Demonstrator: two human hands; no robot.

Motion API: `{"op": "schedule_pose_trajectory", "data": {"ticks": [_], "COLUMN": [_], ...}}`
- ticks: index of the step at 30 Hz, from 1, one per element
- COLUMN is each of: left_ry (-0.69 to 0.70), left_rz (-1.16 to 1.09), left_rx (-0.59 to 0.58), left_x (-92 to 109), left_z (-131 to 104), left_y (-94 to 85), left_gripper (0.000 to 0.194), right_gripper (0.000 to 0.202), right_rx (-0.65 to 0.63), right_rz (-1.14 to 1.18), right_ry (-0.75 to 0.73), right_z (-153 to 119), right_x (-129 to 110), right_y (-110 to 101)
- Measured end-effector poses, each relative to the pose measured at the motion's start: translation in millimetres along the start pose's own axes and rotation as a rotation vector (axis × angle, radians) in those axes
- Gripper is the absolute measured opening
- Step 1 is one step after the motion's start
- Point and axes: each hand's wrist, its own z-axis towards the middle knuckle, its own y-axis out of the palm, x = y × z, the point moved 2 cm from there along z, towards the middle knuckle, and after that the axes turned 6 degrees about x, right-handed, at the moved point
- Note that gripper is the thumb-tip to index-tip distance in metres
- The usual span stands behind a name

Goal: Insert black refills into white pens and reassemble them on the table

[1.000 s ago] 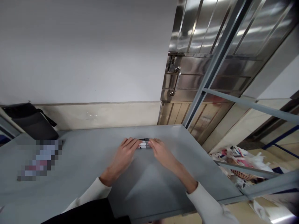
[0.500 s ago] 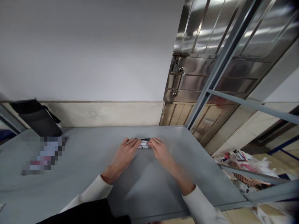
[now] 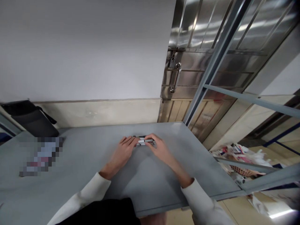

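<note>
Slender items (image 3: 141,142) between hands (image 3: 123,149)

Slim white-and-black pens (image 3: 141,142) — bunched closely side by side — lie crosswise near the far edge of the grey counter (image 3: 89,162), their ends partly covered.

Between your left hand (image 3: 124,150) and right hand (image 3: 161,150), slim white-and-black pens (image 3: 141,142) look like smooth plastic above a grey tabletop (image 3: 152,187) with the low, satin sheen of painted metal. Behind your hands, pale cloth sleeves (image 3: 93,189) show a matt, softly creased surface. Beyond your right hand, a door (image 3: 192,61) of polished metal throws bright reflections, while past your left hand a black case (image 3: 35,122) appears largely matt.
</note>
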Motion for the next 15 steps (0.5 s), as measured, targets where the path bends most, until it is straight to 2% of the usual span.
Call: {"op": "schedule_pose_trajectory", "data": {"ticks": [5,10,15], "left_ry": [0.003,-0.005,-0.002], "left_rz": [0.01,-0.011,-0.022], "left_rx": [-0.058,-0.058,-0.087], "left_x": [2,2,5], "left_z": [0,2,2], "left_y": [-3.1,-1.5,-2.8], "left_gripper": [0.031,0.03,0.029], "right_gripper": [0.02,0.014,0.018], "right_rx": [-0.062,0.015,-0.043], "right_rz": [0.041,0.053,0.068], "right_ry": [0.098,0.038,0.145], "right_z": [-1,0,-3], "right_x": [-2,-7,-12], "right_y": [0,-4,-5]}}
